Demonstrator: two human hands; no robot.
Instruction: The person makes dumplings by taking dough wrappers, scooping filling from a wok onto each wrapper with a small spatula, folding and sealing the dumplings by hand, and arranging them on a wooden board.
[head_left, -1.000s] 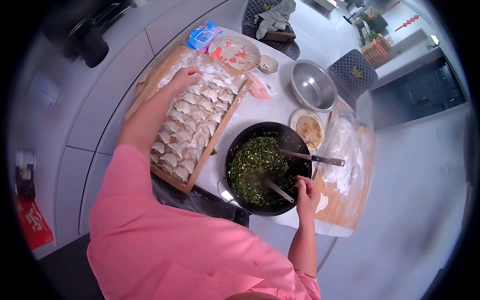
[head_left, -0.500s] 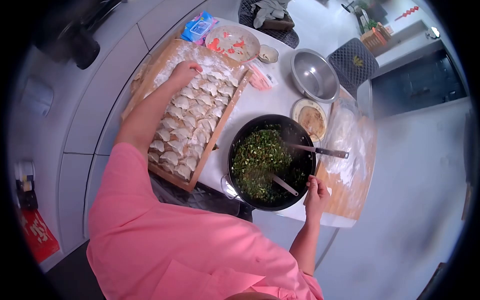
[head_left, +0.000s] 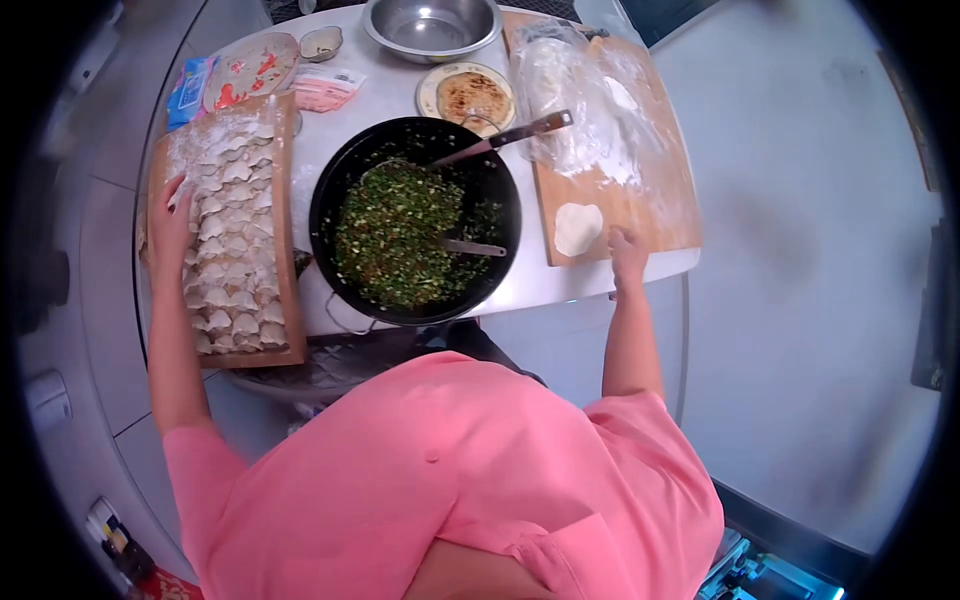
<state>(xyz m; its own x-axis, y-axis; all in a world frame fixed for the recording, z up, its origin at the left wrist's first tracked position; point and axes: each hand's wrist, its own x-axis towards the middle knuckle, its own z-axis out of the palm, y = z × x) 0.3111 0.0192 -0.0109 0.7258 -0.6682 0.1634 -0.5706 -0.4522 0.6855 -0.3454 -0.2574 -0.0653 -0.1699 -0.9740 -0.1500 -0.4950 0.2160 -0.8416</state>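
Note:
My left hand (head_left: 170,222) is over the left edge of a floured wooden tray (head_left: 288,230), beside rows of folded dumplings (head_left: 236,245). Its fingers are partly spread, and a whitish bit shows at the fingertips, too small to name. My right hand (head_left: 627,255) is at the front edge of a wooden board (head_left: 675,215), its fingers curled together; what they hold, if anything, is hidden. Just left of it a round dough wrapper (head_left: 578,229) lies flat on the board. Between my hands stands a black pot (head_left: 325,185) of chopped green filling (head_left: 395,235), with two metal-ended utensils in it.
Behind the pot are a plate with a browned flatbread (head_left: 474,97) and a steel bowl (head_left: 432,25). Plastic wrap (head_left: 555,95) covers part of the board. A patterned plate (head_left: 250,72), a small bowl (head_left: 320,43) and a blue packet (head_left: 190,92) stand at the back left.
The view has swung toward the right board, showing the wrapper fully. My left hand has moved back from the far dumplings to the tray's left edge. My right hand is now at the board's front edge.

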